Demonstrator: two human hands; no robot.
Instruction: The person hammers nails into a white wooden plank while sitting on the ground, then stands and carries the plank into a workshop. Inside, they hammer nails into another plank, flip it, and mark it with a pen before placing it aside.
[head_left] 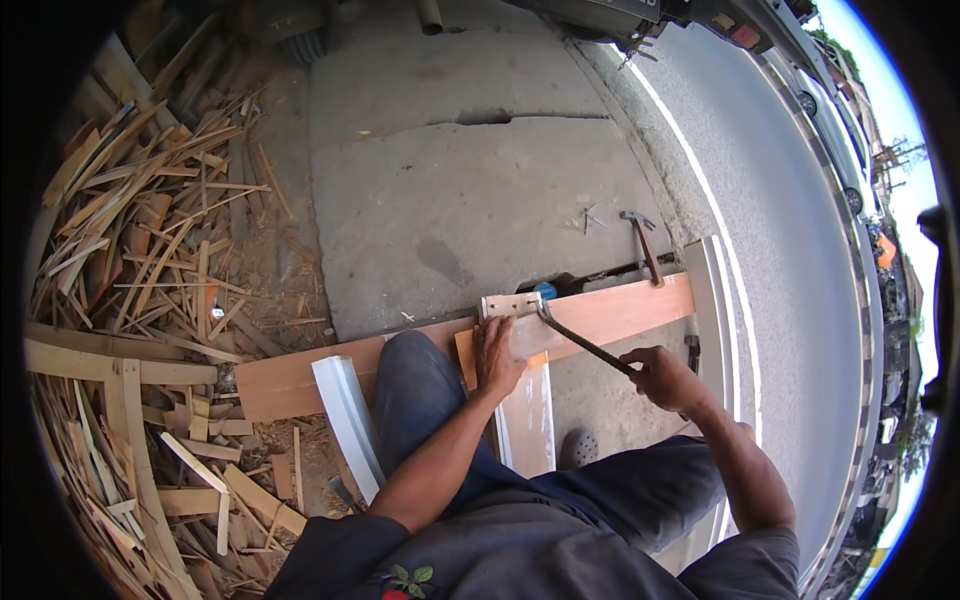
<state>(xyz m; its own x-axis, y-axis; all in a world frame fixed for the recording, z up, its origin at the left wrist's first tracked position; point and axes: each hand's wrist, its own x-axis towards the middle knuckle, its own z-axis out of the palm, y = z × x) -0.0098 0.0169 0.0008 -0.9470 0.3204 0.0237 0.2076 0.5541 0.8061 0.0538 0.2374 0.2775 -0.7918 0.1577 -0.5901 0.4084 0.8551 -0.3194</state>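
A seated worker in dark clothes grips a dark ribbed bar (pixel 592 347) in the right hand (pixel 664 378), fingers closed around its near end, on a roadside strip of concrete (pixel 470 190). The bar's far end meets the top of a white-streaked board (pixel 527 425), which crosses over a long reddish plank (pixel 620 308) and reaches back between the worker's legs. The left hand (pixel 497 357) lies flat-knuckled on the board near that top end; whether its fingers close around the edge cannot be told. A hammer (pixel 648 250) rests at the plank's upper edge, toward its right end, its handle touching the wood and its head over the concrete. Nails (pixel 590 218) lie just left of the hammer. A white trim piece (pixel 348 420) leans by the left knee, and scrap wood (pixel 160 230) is heaped beyond the plank's left end.
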